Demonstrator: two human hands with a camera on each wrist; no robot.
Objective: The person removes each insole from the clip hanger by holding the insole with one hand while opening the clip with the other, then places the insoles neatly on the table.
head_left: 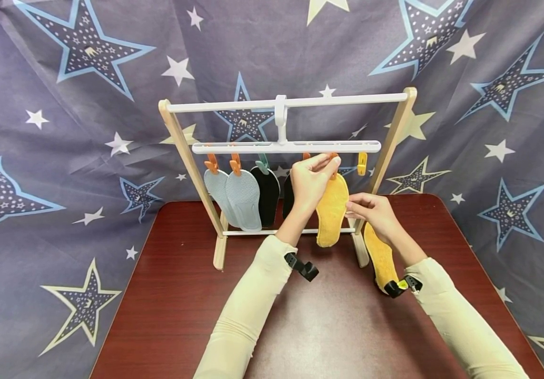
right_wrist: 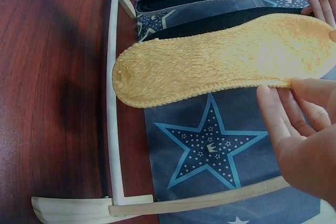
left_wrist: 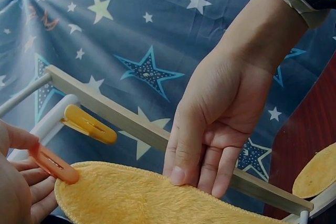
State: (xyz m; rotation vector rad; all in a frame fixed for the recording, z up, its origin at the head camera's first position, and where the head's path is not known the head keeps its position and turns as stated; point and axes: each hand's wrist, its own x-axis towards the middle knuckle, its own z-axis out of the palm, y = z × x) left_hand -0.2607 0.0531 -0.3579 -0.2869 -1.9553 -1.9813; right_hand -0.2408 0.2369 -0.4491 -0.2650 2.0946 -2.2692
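Observation:
A fuzzy yellow insole hangs toe-up near the right end of a white hanger bar. At its top edge, my left hand pinches an orange clip, whose jaws sit over the insole's tip. My right hand pinches the insole's side edge between thumb and fingers, as the right wrist view shows. Just right of them, a yellow clip hangs from the bar with nothing in it. A second yellow insole lies on the table, partly hidden by my right wrist.
Two light grey insoles and a black insole hang at the left by orange and green clips. Another black insole hangs behind the yellow one. A wooden rack carries the hanger on the dark red table, before a star-patterned cloth.

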